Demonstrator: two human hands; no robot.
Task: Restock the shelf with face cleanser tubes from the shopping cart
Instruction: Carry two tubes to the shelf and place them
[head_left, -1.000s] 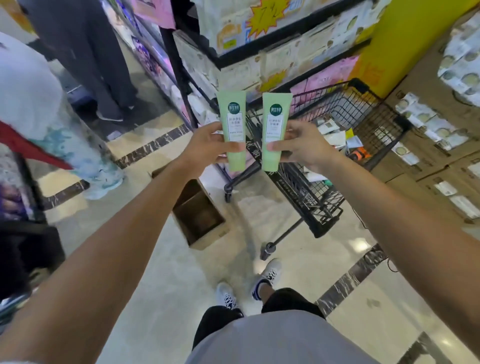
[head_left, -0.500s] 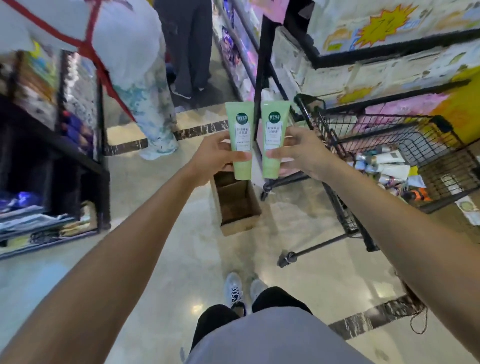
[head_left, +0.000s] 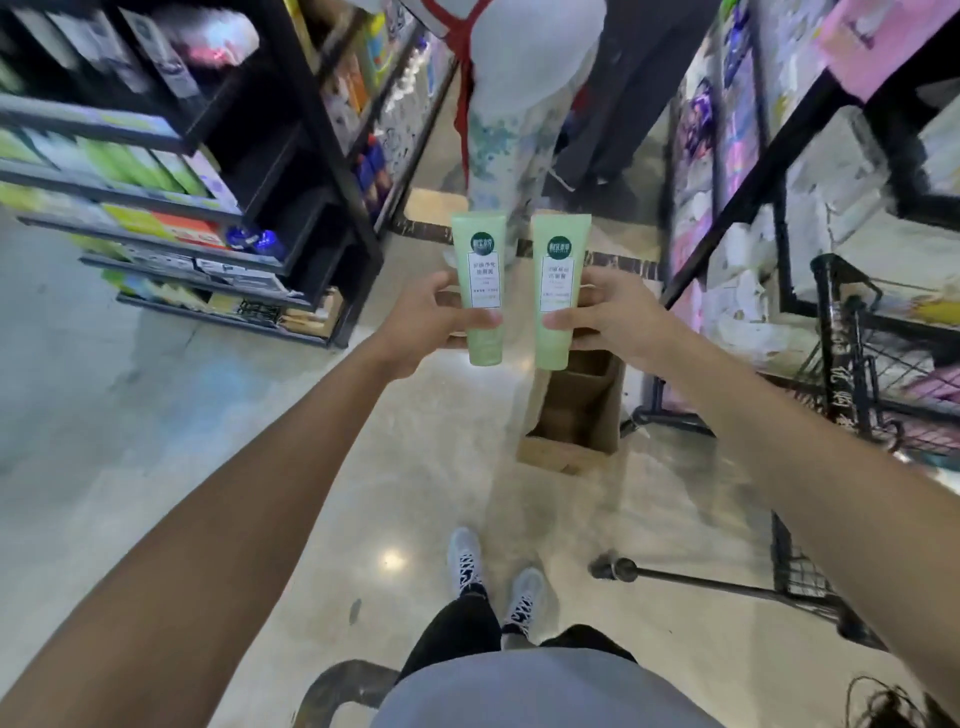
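Face cleanser tubes are held upright, side by side, above the aisle floor (head_left: 260, 415): the left tube (head_left: 480, 291) is gripped by the left hand (head_left: 431, 325), the right tube (head_left: 558, 291) by the right hand (head_left: 615, 317). Both are pale green, each bearing a dark round logo and a white label.

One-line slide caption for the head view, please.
Left hand and right hand each hold an upright green cleanser tube in the aisle.
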